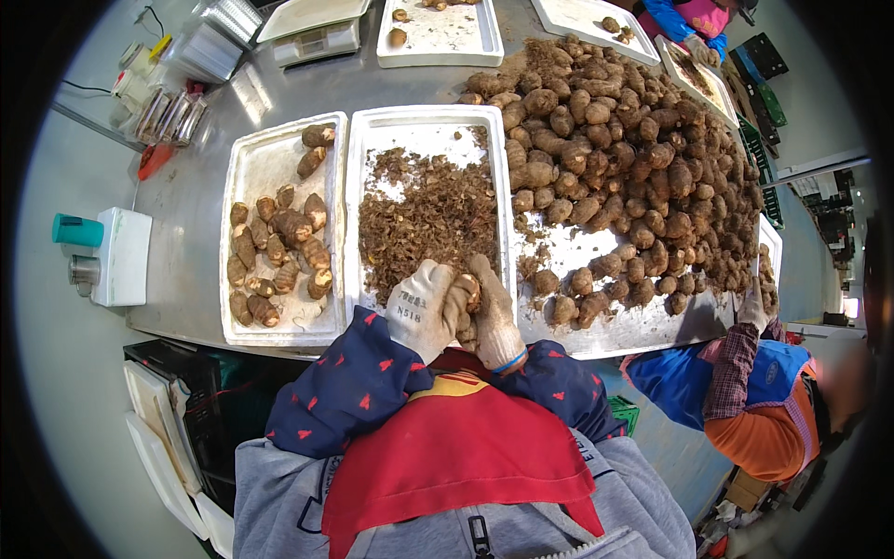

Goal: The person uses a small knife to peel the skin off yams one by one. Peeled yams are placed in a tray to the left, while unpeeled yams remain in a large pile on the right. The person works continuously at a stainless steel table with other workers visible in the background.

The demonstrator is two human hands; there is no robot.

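My left hand (424,311), in a white work glove, grips a brown taro corm (473,293) at the near edge of the middle foam tray (509,209). My right hand (497,318), in a soiled glove, closes around the same corm from the other side. Whether a tool is in the right hand cannot be told. Brown fibrous peelings (433,216) cover much of that tray. The left foam tray (340,230) holds several taro corms (290,223) with pale cut ends. To the right lies a large heap of hairy taro corms (607,140).
A kitchen scale (314,43) and more foam trays (441,52) stand at the far side. Packs and jars sit at the far left, near a white foam box (124,257) with a teal cup (77,230). Co-workers (747,398) are at the right and far right.
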